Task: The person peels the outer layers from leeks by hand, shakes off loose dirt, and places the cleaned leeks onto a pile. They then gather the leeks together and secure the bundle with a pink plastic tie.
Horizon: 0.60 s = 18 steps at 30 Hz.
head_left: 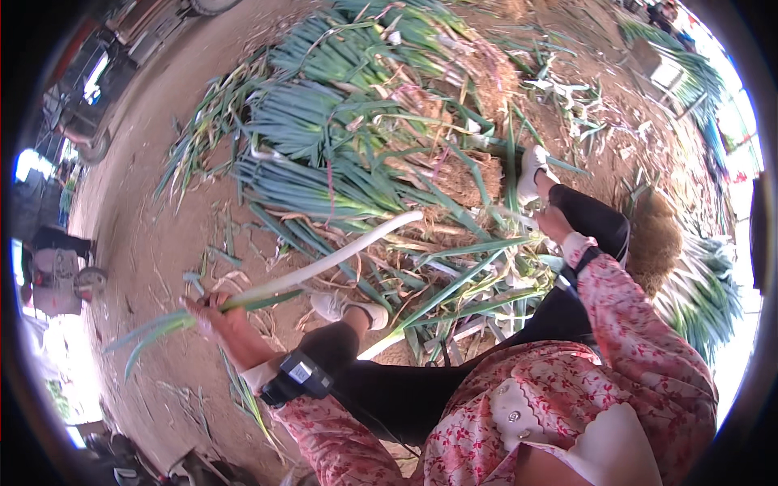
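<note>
My leek (331, 262) slants before me; light, slick, snappable, I'd judge; best held near its leaves, where my left hand (232, 326) is wrapped round it; my right hand (554, 224) is curled on a pale strip (516, 217); bundled leeks (296, 121) lie beyond

Dressed in a pink-and-red floral blouse (466, 413), dark trousers (405, 390) and white shoes (531, 172).
Has pale cuffs (259, 377) at the floral sleeves (644, 308), a pale scalloped front panel (506, 401) with round buttons (514, 416), a boxy black device (312, 374) with a white label (301, 372) strapped at the left wrist, and a dark band (588, 259) around the right wrist.
</note>
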Each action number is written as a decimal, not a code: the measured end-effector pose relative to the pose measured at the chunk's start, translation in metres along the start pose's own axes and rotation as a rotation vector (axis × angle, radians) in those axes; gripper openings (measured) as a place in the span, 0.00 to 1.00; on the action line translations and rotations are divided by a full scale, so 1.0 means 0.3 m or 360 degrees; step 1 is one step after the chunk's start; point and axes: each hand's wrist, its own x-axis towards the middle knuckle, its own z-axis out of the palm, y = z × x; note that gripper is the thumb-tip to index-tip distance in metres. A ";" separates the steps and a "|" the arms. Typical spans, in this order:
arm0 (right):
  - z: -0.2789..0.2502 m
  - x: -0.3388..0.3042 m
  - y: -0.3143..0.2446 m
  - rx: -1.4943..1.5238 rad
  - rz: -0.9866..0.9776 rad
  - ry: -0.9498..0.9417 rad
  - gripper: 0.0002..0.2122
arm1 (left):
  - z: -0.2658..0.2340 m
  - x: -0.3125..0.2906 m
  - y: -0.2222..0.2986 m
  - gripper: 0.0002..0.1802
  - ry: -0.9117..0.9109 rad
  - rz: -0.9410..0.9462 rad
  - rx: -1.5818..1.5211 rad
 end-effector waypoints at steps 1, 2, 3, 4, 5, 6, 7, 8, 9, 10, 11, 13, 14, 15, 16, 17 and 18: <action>-0.075 -0.023 -0.065 0.0161 0.0342 -0.0639 0.16 | 0.022 -0.038 -0.015 0.22 -0.0026 -0.0069 0.0002; -0.107 -0.063 -0.124 -0.0171 -0.0041 -0.0645 0.19 | 0.037 -0.074 -0.022 0.22 -0.0056 -0.0138 0.0009; -0.132 -0.058 -0.183 -0.0493 -0.0096 -0.0459 0.19 | 0.058 -0.098 -0.032 0.22 -0.0054 -0.0126 0.0000; -0.156 -0.035 -0.243 -0.0808 -0.0142 -0.0265 0.19 | 0.083 -0.117 -0.056 0.20 -0.0023 -0.0105 0.0012; -0.196 -0.015 -0.325 -0.0496 -0.0215 0.0132 0.18 | 0.096 -0.130 -0.072 0.19 0.0010 -0.0088 0.0029; -0.241 -0.005 -0.420 -0.0178 -0.0281 0.0520 0.16 | 0.100 -0.138 -0.086 0.19 0.0008 -0.0090 0.0031; -0.285 -0.010 -0.516 0.0191 -0.0484 0.0511 0.14 | 0.099 -0.141 -0.104 0.17 -0.0041 -0.0172 0.0026; -0.320 -0.020 -0.613 0.0566 -0.0688 0.0500 0.12 | 0.102 -0.148 -0.110 0.16 -0.0068 -0.0209 0.0023; -0.318 -0.044 -0.681 0.0471 -0.1087 0.0806 0.11 | 0.117 -0.156 -0.137 0.15 -0.0106 -0.0269 0.0017; -0.344 -0.105 -0.784 0.0438 -0.1384 0.0734 0.14 | 0.120 -0.158 -0.145 0.13 -0.0136 -0.0285 0.0038; -0.335 -0.149 -0.858 0.0390 -0.1568 0.0791 0.14 | 0.131 -0.170 -0.163 0.13 -0.0153 -0.0297 0.0050; -0.295 -0.194 -0.973 0.0316 -0.1821 0.0926 0.15 | 0.159 -0.205 -0.179 0.11 -0.0166 -0.0328 0.0055; -0.281 -0.202 -1.016 0.0289 -0.1885 0.1006 0.15 | 0.166 -0.221 -0.175 0.11 -0.0161 -0.0352 0.0044; -0.259 -0.186 -1.042 0.0297 -0.1889 0.1003 0.15 | 0.162 -0.226 -0.175 0.11 -0.0157 -0.0345 0.0049; -0.240 -0.159 -1.055 0.0261 -0.1922 0.0981 0.13 | 0.167 -0.231 -0.184 0.10 -0.0182 -0.0357 0.0051; -0.229 -0.142 -1.057 0.0223 -0.1955 0.0958 0.12 | 0.172 -0.232 -0.189 0.10 -0.0206 -0.0369 0.0052; -0.236 -0.144 -1.055 0.0222 -0.1958 0.0958 0.12 | 0.170 -0.227 -0.185 0.10 -0.0205 -0.0368 0.0049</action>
